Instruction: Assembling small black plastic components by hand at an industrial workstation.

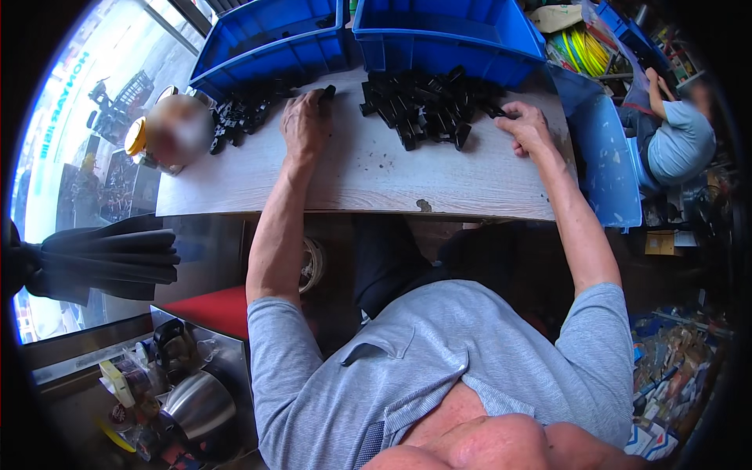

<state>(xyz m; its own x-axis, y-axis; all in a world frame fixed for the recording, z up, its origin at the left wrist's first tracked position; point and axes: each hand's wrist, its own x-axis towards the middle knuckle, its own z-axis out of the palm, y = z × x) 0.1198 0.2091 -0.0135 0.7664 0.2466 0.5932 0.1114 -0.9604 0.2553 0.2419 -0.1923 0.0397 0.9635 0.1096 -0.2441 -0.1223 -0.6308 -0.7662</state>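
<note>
On the pale wood-look table (pixel 368 180), a larger heap of black plastic parts (pixel 423 106) lies in the middle, and a smaller heap of black parts (pixel 243 113) is further left. Between the two heaps my left hand (pixel 304 125) is closed, with the end of a black plastic part (pixel 327 93) showing at its fingertips. At the right edge of the larger heap, my right hand (pixel 528 130) has its thumb and forefinger closed around the end of another black part (pixel 495 112). The exact shape of both held parts is hard to make out.
Two blue plastic bins (pixel 270 66) (pixel 450 55) stand along the far edge. A yellow-lidded jar (pixel 137 139) is at the table's left. Beyond the right edge is a worn blue tub (pixel 603 164); further right sits another person (pixel 680 141). A metal kettle (pixel 200 403) is lower left.
</note>
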